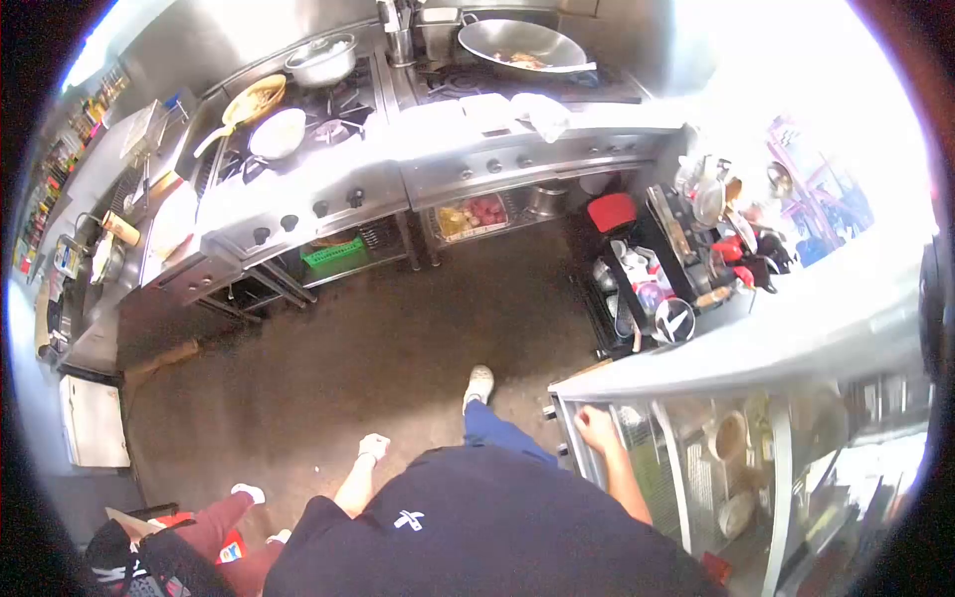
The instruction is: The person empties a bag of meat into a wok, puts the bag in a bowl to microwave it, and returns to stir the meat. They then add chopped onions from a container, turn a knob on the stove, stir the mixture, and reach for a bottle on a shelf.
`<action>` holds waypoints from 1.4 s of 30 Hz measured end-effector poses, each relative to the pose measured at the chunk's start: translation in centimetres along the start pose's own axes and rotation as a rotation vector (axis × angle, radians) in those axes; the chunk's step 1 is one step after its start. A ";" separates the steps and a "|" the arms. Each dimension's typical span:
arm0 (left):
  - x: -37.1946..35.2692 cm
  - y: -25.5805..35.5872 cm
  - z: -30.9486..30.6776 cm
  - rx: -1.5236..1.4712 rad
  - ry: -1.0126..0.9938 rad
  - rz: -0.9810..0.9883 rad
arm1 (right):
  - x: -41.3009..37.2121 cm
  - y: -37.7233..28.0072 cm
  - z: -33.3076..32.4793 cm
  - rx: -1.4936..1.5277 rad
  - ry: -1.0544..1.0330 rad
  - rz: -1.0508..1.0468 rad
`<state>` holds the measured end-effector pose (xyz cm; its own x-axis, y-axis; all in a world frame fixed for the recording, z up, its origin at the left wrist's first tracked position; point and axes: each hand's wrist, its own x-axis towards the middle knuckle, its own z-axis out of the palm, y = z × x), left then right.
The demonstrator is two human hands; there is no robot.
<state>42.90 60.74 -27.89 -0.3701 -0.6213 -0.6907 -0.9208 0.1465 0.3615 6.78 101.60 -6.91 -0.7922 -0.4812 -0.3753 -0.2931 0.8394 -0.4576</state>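
My left hand [374, 447] hangs over the brown floor [328, 348], its fingers curled in and nothing visible in them. On the other side of my dark shirt, my right hand [597, 429] is beside the metal edge of a glass-fronted cabinet [668, 453]. Its fingers look loosely curled, with no object showing in them; whether it touches the cabinet is unclear. One light shoe [479, 384] is forward on the floor.
Ahead, a stove [438, 177] carries a large wok [524, 46], a yellow pan [254, 99] and pots. Utensils crowd a rack [676, 239] at right. A seated person [214, 532] is at lower left. A white box [95, 421] stands left.
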 end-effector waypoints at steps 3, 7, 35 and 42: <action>2.4 1.4 -1.6 0.006 -0.036 -0.015 | 12.2 -2.3 -0.7 0.039 -0.036 -0.116; 3.7 7.3 -6.3 -0.475 0.134 -0.198 | 23.6 -13.5 -9.0 0.011 0.029 -0.296; 30.1 43.1 -20.1 -0.640 0.308 -0.135 | 78.5 -25.3 -45.9 -1.043 0.349 -0.454; 26.2 46.7 -10.5 -0.730 0.092 -0.413 | 76.4 -33.1 -54.8 -0.940 0.095 -0.600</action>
<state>-8.50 43.25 -22.49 0.0201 -0.5806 -0.8139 -0.6571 -0.6212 0.4270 -73.34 50.89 23.73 -0.4124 -0.8847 -0.2172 -0.8977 0.3540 0.2624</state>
